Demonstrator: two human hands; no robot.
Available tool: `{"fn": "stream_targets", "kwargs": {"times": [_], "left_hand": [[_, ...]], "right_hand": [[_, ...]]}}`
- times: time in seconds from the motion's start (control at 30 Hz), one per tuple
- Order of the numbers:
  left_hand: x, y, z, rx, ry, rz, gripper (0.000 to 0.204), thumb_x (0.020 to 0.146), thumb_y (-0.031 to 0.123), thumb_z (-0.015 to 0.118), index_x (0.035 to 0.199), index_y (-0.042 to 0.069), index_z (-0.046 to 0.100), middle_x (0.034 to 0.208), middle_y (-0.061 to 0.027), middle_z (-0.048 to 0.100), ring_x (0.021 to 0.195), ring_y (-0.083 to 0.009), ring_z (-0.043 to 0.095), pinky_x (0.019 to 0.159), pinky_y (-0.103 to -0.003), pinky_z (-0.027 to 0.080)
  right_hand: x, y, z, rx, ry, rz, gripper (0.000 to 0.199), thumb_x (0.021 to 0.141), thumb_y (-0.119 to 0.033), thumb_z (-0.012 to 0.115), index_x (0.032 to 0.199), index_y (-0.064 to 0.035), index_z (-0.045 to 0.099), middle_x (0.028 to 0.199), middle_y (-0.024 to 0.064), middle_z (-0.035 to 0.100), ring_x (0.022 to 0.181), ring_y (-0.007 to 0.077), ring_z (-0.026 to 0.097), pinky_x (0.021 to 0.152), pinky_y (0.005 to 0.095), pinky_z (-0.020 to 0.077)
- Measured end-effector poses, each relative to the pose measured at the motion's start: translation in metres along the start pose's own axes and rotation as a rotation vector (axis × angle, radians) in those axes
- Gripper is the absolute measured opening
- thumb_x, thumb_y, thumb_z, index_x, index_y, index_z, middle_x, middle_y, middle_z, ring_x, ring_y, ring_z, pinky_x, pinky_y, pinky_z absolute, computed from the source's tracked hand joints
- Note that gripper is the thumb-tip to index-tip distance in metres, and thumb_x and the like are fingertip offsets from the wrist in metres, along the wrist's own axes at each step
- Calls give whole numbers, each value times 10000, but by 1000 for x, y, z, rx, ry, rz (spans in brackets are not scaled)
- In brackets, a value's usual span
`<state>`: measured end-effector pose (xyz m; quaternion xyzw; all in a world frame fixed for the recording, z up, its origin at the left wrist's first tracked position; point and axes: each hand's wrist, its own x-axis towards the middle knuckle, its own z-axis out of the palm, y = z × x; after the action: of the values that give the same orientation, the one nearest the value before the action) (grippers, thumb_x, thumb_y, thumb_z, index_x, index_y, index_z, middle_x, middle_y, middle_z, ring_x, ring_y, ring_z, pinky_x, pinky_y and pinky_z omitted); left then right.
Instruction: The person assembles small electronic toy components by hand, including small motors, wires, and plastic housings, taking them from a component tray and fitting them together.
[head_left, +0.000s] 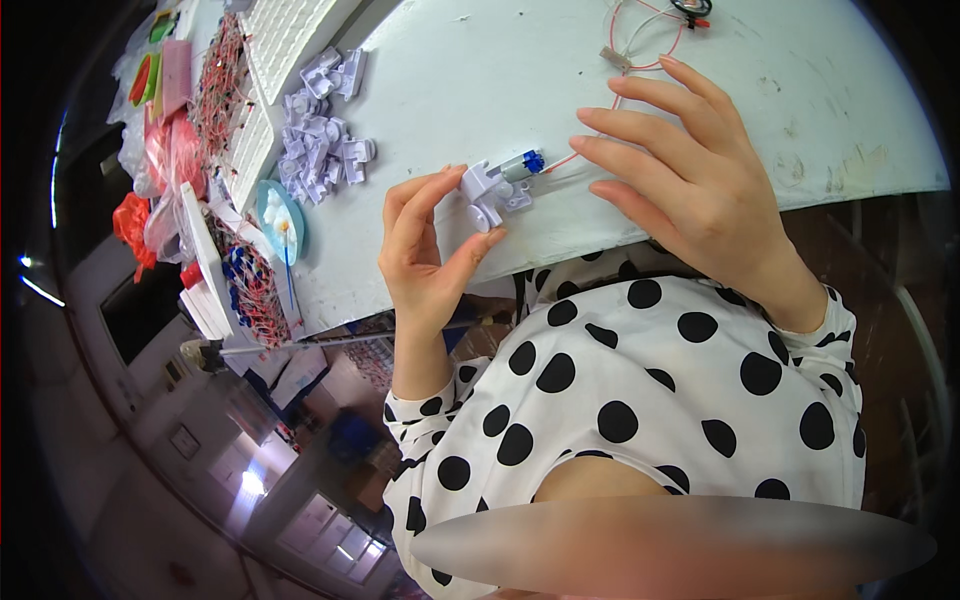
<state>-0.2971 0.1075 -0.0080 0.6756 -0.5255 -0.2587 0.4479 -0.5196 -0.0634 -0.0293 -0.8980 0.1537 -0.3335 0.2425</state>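
Observation:
My left hand (425, 240) grips a pale lavender plastic housing (482, 190) between thumb and fingers, just above the table near its front edge. A small silver motor (516, 167) with a blue end cap sits at the housing's far right side; whether it is fully seated I cannot tell. Thin red and white wires (562, 162) run from the blue cap toward a small pale connector (616, 60) at the back. My right hand (690, 165) hovers over these wires with its fingers stretched and spread, holding nothing that shows. It partly hides the wires.
A heap of similar lavender housings (315, 140) lies on the white table (420, 90) at left. Beyond it are a light blue dish (282, 222) with white stuff and a thin blue stick, white trays (290, 40) and bundled wires (222, 80). A black-and-red part (692, 10) lies at the back.

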Motion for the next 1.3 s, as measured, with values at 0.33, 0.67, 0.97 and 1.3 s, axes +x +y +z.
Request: {"fn": "stream_targets", "kwargs": {"times": [0.33, 0.67, 0.97, 1.3], "left_hand": [[-2, -5, 4, 95, -8, 87, 654, 689, -81, 837, 1295, -44, 595, 1256, -129, 551, 1179, -241, 567, 1037, -362, 471], [-5, -12, 4, 91, -35, 124, 647, 711, -66, 846, 1299, -74, 578, 1286, -137, 534, 1253, -262, 554, 1127, -409, 426], [-2, -10, 3, 197, -62, 164, 650, 693, -47, 870, 1286, -41, 603, 1282, -129, 542, 1254, -260, 559, 1120, -403, 431], [1, -6, 5, 216, -71, 161, 649, 693, -33, 874, 1283, -42, 606, 1274, -127, 545, 1235, -253, 564, 1123, -405, 427]], "right_hand": [[-6, 1, 7, -63, -23, 4, 369, 739, -157, 794, 1089, -68, 717, 1195, 24, 658, 1245, 255, 545, 1126, 506, 391], [0, -2, 2, -36, -19, 16, 346, 745, -157, 787, 1068, -56, 718, 1141, 31, 649, 1230, 254, 549, 1136, 500, 380], [-1, -2, 2, -42, -24, 20, 343, 743, -160, 784, 1064, -54, 719, 1147, 32, 646, 1228, 254, 549, 1137, 502, 376], [0, -2, 1, -38, -38, 22, 353, 737, -166, 784, 1065, -53, 723, 1149, 32, 653, 1230, 250, 546, 1140, 501, 372]]}}
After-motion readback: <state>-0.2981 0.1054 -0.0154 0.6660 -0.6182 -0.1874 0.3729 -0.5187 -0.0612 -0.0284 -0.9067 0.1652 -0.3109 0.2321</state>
